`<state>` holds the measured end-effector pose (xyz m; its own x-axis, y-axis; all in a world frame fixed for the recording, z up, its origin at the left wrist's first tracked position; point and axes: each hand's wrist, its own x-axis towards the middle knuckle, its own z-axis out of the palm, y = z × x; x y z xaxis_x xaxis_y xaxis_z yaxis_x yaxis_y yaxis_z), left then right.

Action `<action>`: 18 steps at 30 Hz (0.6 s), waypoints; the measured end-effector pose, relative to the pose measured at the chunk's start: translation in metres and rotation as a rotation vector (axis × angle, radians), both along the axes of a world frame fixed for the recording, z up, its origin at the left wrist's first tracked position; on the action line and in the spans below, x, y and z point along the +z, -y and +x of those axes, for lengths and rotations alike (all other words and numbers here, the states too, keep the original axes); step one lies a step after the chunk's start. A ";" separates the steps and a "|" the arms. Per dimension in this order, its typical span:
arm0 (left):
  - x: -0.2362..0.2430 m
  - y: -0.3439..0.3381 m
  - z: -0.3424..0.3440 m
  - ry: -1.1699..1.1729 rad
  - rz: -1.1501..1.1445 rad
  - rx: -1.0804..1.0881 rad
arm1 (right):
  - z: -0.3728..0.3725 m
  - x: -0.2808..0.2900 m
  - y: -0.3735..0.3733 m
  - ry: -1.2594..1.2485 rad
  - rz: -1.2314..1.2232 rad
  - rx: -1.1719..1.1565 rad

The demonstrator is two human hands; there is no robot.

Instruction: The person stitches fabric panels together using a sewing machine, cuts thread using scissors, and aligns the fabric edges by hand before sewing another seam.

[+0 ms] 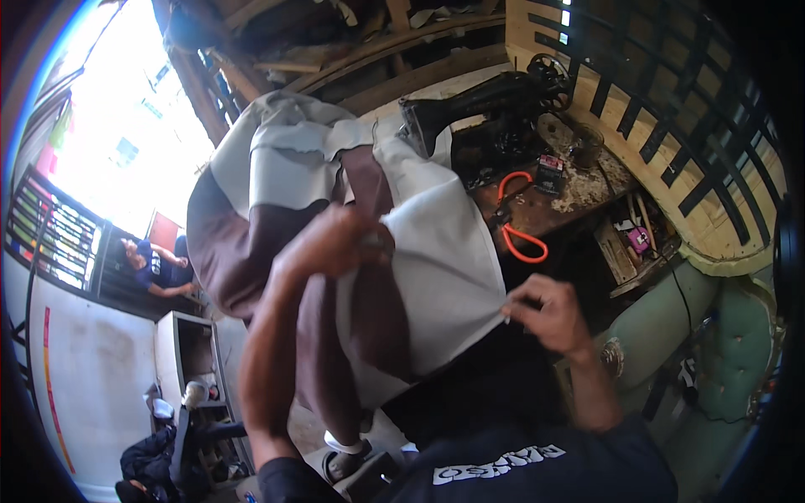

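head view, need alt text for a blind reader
A person's right hand pinches the edge of a large grey-and-brown fabric, the left hand over its middle, beside a black sewing machine. Orange-handled scissors lie on the worn table.

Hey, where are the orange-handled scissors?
In the head view, right of centre: the scissors lie on the sewing-machine table, left of the red-and-black box.

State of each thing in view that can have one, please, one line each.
Left hand: fingers curled at the fabric, exact hold unclear
Right hand: pinching the fabric's edge
Grey-and-brown fabric: draped and folded, drawn out toward the right hand
Orange-handled scissors: handles spread apart
Sewing machine: upright, needle position unclear
Wooden drawer: open, small items inside
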<state>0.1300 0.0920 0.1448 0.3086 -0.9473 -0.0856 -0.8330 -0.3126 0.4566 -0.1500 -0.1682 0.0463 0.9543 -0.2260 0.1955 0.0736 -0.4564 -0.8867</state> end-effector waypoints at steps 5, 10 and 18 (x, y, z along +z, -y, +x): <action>-0.014 -0.034 -0.079 -0.178 -0.134 0.255 | -0.025 -0.024 -0.014 -0.128 0.142 0.018; -0.019 -0.056 -0.157 0.108 -0.329 0.452 | -0.027 -0.038 -0.001 -0.037 0.024 0.132; -0.027 -0.080 -0.212 -0.048 -0.331 0.518 | -0.024 -0.039 0.001 -0.087 -0.048 0.187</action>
